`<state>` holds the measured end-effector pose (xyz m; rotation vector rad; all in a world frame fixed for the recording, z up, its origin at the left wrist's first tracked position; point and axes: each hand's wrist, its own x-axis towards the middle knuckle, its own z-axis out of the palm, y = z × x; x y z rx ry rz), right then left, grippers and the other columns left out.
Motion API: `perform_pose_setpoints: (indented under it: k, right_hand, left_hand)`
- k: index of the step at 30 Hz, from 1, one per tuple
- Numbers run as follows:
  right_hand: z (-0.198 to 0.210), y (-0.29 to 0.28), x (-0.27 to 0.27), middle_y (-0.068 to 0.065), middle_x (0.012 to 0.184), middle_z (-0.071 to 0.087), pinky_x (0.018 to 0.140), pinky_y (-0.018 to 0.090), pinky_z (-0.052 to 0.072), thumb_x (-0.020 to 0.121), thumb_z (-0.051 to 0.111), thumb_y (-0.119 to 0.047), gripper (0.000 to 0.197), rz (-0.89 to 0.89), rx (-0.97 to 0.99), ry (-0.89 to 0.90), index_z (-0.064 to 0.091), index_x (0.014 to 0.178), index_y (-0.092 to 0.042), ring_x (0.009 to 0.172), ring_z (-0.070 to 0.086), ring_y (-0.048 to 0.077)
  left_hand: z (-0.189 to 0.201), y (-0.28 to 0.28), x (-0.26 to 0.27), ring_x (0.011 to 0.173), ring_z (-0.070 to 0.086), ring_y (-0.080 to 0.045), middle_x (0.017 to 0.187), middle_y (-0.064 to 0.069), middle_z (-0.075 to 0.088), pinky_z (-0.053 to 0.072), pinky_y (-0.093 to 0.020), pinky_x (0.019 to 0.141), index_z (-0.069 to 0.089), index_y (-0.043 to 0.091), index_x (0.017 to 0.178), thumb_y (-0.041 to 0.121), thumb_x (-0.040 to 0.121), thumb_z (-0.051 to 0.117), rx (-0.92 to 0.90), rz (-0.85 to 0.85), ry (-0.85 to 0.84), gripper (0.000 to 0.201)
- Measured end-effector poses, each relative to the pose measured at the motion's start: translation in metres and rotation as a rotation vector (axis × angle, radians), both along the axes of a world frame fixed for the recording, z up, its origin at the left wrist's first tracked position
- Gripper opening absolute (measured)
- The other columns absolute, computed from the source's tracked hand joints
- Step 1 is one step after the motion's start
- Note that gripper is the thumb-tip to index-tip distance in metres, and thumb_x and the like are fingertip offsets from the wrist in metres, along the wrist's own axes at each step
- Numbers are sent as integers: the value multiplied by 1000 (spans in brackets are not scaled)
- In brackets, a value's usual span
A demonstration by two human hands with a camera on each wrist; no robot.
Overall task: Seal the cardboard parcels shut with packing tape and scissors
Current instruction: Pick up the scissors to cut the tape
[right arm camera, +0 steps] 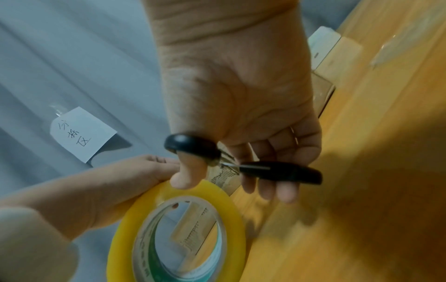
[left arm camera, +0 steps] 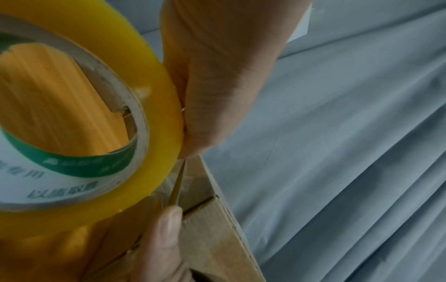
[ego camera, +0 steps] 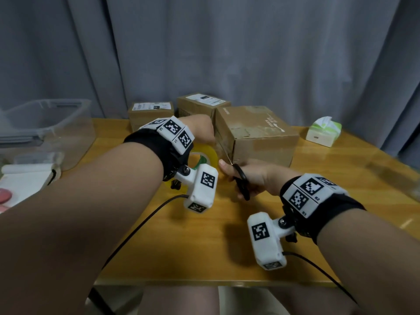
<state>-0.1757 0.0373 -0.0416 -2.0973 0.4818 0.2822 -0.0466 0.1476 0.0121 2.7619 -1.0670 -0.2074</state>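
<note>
Glossy yellow tape roll (ego camera: 203, 153), matte cardboard parcel (ego camera: 256, 135)

The roll of yellow packing tape (ego camera: 204, 155) stands on its edge just left of the nearest cardboard parcel (ego camera: 256, 135), with a brown core that carries a green printed band. A clear strip runs from the roll onto the left corner of the parcel. The scissors (ego camera: 241, 178) have black handles, and their thin blades point up at this strip. Two smaller parcels (ego camera: 150, 112) (ego camera: 202, 105) with white labels stand behind, on the bench (ego camera: 227, 246).
</note>
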Motion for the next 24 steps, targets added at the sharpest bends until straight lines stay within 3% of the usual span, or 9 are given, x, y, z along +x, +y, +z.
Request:
perform_pose_setpoints:
  k: [4, 10, 14, 19, 22, 24]
  right_hand:
    - [-3, 0, 5, 15, 74, 62, 67, 33, 45, 83, 52, -66, 68, -27, -32, -91, 57, 105, -2, 65, 60, 27]
    - [-6, -2, 4, 13, 68, 55, 52, 24, 43, 84, 58, -59, 52, -31, -26, -181, 53, 92, -8, 48, 55, 18]
    - [-7, -5, 3, 6, 57, 52, 41, 17, 40, 84, 61, -56, 49, -35, -67, -200, 55, 89, -8, 37, 51, 11]
    - [-8, -8, 4, 4, 51, 54, 46, 22, 43, 80, 68, -53, 47, -41, -100, -217, 60, 88, -7, 39, 52, 14]
    - [-8, -12, 4, 4, 50, 56, 50, 25, 46, 77, 70, -54, 52, -61, -130, -217, 64, 91, -4, 44, 54, 17]
    - [-8, -17, 2, 4, 52, 58, 53, 25, 47, 77, 69, -55, 54, -55, -170, -195, 65, 92, -4, 48, 55, 16]
  left_hand:
    - [-1, -2, 8, 108, 59, -25, 114, -10, 65, 47, -40, 98, 69, 6, 106, 27, 90, 60, 41, 28, 47, 28]
    - [1, -3, 9, 114, 54, -24, 125, -6, 60, 40, -43, 103, 66, 14, 115, 37, 93, 51, 224, 6, 110, 35]
    - [0, -4, 10, 110, 56, -24, 118, -6, 62, 43, -42, 100, 68, 14, 111, 37, 92, 53, 222, 21, 85, 33]
    - [-2, -6, 4, 91, 52, -20, 105, -6, 57, 40, -31, 77, 63, 8, 108, 33, 94, 53, 156, 86, 54, 31]
    - [-5, -4, 7, 93, 55, -22, 110, -8, 61, 41, -32, 77, 64, 7, 108, 33, 92, 56, 68, 120, 80, 32]
    - [-6, 1, 6, 106, 58, -28, 118, -11, 61, 44, -35, 85, 63, 5, 116, 31, 90, 58, -9, 168, 115, 37]
